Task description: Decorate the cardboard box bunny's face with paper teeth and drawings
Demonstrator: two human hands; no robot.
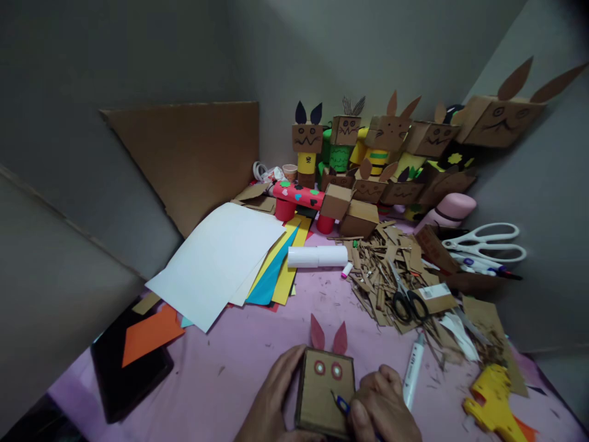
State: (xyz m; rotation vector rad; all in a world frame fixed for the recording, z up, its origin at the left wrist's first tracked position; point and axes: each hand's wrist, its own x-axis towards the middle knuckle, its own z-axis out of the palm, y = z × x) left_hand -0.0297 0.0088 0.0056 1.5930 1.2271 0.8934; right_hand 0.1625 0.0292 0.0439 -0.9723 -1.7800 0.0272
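Note:
A small cardboard box (324,393) with two pink ears and two red ring eyes lies on the pink table cover (239,362) near the bottom edge. My left hand (271,399) rests against the box's left side, fingers curved along it. My right hand (380,405) is closed on a blue pen (341,403), whose tip touches the box face below the right eye.
A white marker (413,370) lies right of my hand, a yellow glue gun (494,402) further right. Black scissors (407,301) sit on cardboard scraps (381,270). White scissors (488,242), paper sheets (221,258), a white roll (317,256) and several cardboard figures (391,153) stand behind.

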